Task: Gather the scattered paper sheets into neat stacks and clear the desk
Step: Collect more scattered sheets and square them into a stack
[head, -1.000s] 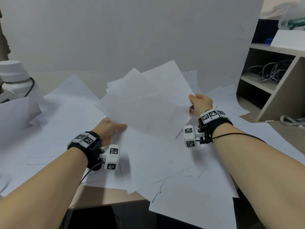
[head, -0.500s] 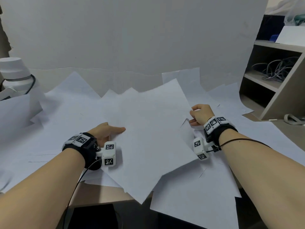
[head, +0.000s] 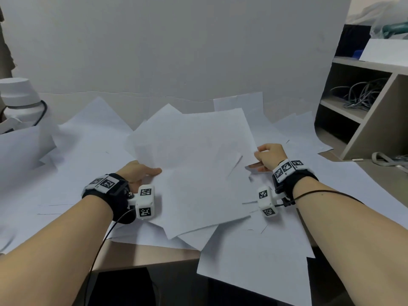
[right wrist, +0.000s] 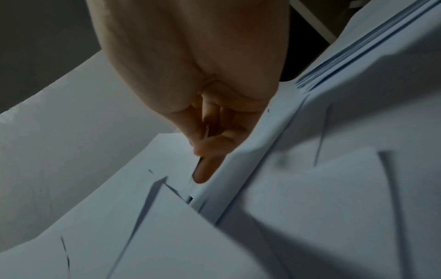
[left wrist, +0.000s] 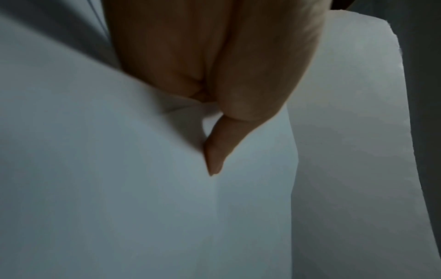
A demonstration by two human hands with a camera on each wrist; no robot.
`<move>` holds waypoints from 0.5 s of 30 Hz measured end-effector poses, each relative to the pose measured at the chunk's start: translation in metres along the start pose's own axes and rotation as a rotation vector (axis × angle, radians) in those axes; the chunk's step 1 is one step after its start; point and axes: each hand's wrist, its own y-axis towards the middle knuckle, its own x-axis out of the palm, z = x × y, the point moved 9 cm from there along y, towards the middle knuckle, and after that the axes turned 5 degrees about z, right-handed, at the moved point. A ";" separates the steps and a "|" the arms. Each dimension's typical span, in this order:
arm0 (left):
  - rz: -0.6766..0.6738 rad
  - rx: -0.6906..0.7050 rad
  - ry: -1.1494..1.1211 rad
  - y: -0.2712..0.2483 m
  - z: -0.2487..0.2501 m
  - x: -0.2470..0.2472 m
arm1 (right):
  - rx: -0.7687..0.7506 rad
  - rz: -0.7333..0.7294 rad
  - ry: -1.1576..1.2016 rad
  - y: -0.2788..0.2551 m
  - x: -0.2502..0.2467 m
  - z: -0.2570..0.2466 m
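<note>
A loose bundle of white paper sheets (head: 194, 164) lies between my two hands, low over the desk. My left hand (head: 141, 173) grips its left edge, thumb on top of the top sheet (left wrist: 148, 188) and the other fingers hidden under the paper. My right hand (head: 268, 156) pinches the bundle's right edge, thumb above and fingers (right wrist: 203, 169) curled round the sheets (right wrist: 310, 188). More scattered sheets (head: 88, 155) cover the desk on all sides, and some (head: 254, 268) hang over the front edge.
A white bottle (head: 19, 100) with a dark loop stands at the far left. A wooden shelf unit (head: 362, 120) holding grey cables (head: 359, 93) stands at the right. A grey wall backs the desk. Bare desk edge (head: 143, 255) shows at the front.
Both hands have lowered the held bundle from raised and tilted toward the desk, and it now lies flatter and nearer to me.
</note>
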 end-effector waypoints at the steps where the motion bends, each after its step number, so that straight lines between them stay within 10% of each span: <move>1: 0.012 -0.001 -0.022 0.008 -0.004 -0.007 | 0.017 -0.024 0.030 -0.003 0.001 0.004; 11: -0.060 -0.160 0.114 -0.008 -0.024 0.017 | 0.105 -0.254 -0.006 -0.022 0.015 0.034; 15: -0.032 -0.161 0.217 0.096 -0.059 -0.007 | 0.122 -0.288 -0.034 -0.028 0.023 0.039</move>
